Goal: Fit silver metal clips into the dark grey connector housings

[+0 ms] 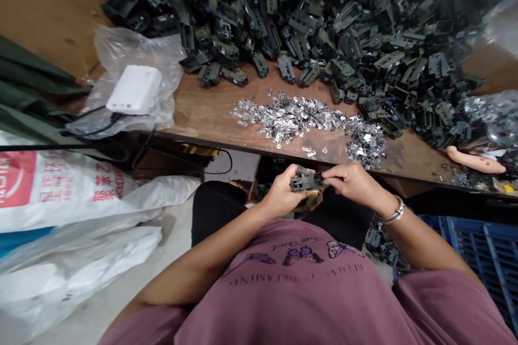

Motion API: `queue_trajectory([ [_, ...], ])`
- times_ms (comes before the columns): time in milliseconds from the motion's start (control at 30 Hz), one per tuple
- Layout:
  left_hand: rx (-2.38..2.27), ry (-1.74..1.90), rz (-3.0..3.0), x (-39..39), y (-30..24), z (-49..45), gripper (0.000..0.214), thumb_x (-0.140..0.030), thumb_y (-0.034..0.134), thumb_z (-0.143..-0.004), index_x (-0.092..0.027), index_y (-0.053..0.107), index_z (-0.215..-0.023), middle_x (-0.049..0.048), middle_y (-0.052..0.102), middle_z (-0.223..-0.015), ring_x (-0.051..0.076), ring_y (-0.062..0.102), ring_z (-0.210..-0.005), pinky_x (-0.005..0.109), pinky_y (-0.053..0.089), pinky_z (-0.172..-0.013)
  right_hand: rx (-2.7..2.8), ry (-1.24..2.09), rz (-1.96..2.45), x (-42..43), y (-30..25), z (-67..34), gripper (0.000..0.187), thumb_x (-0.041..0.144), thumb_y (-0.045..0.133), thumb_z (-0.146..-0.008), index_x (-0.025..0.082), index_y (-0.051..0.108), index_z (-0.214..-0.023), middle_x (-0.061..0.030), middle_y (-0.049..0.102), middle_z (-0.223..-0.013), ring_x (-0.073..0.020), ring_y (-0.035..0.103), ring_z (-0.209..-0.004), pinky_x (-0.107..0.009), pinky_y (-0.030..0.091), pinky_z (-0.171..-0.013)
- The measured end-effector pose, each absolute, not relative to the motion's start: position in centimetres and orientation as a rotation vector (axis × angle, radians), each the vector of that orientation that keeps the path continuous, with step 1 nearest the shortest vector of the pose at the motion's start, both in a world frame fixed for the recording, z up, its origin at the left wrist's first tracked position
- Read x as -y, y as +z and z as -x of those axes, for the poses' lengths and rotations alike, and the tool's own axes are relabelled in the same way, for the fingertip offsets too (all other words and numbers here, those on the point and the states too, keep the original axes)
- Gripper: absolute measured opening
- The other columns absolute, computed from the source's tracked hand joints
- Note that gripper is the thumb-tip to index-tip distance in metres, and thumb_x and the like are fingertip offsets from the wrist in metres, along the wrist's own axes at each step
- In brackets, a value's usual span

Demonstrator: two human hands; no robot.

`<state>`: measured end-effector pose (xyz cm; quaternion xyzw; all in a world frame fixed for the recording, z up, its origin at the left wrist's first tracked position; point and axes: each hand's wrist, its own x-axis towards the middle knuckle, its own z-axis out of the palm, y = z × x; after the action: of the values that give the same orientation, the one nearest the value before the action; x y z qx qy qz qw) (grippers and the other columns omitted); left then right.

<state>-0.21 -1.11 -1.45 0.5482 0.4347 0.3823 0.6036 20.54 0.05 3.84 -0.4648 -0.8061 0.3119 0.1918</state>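
Observation:
My left hand (282,194) is closed around a dark grey-green plastic housing (302,180), held above my lap just off the table's front edge. From the right, my right hand (351,183) pinches at the housing's end with thumb and forefinger. A small dark piece seems to lie between those fingertips, too small to make out. On the table beyond lies a heap of small shiny metal pieces (291,116), with a second darker clump (366,143) near the edge. A large pile of similar dark housings (299,21) rises behind.
A white box with a cable (135,89) rests on clear plastic at the left of the wooden table (202,108). White printed sacks (60,188) lie at left. Blue plastic crates (477,242) stand low at right. A peach-coloured curved object (475,160) lies at the table's right.

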Motion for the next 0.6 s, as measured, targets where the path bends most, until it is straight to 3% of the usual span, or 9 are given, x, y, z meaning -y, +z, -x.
queue_trajectory([
  [367, -1.039, 0.865, -1.214, 1.5, -0.8, 1.6, 0.038, -0.031, 0.084, -0.059, -0.018, 0.064, -0.089, 0.0018, 0.069, -0.084, 0.014, 0.062, -0.073, 0.027, 0.051, -0.071, 2.245, 0.454, 1.016, 2.3, 0.4, -19.5, 0.020, 0.014, 0.050, -0.092, 0.023, 0.066, -0.101, -0.0068, 0.074, -0.092, -0.0188, 0.071, -0.087, -0.034, 0.060, -0.075],
  [600, -1.030, 0.839, -1.263, 1.8, -0.7, 1.9, 0.037, -0.031, 0.082, -0.062, -0.018, 0.065, -0.093, 0.0059, 0.073, -0.093, 0.017, 0.066, -0.078, 0.029, 0.053, -0.074, 2.355, 0.325, 0.940, 2.3, -0.5, -18.8, 0.023, 0.010, 0.046, -0.090, 0.019, 0.064, -0.101, -0.0103, 0.073, -0.092, -0.0194, 0.071, -0.084, -0.031, 0.058, -0.066],
])
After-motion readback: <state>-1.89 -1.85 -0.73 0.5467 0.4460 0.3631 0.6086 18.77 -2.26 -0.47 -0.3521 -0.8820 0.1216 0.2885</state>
